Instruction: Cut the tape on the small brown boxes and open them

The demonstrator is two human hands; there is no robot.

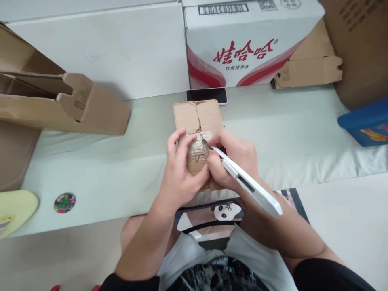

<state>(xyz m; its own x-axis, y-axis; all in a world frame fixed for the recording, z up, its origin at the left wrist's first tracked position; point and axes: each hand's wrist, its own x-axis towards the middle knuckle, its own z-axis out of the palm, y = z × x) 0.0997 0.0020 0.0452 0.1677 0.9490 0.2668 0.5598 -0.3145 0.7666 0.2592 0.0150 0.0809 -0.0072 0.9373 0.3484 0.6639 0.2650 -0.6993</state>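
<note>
A small brown cardboard box (209, 111) lies in front of me, with a ragged split down its middle seam. Crumpled clear tape (197, 146) sticks across the torn part. My left hand (182, 167) grips the box's left side, its fingertips by the tape and its thumb near the lower seam. In my right hand (233, 157) is a white utility knife (248, 184), pinched close to its front end. The knife's blade (207, 143) points up and left and meets the torn tape at the seam. What is inside the box is hidden.
A phone (207, 96) lies just behind the box, before a white and red water carton (242, 48). An opened cardboard carton (103, 109) stands left, a blue container (368, 123) right. A round colourful disc (64, 202) lies at the pale cloth's front left.
</note>
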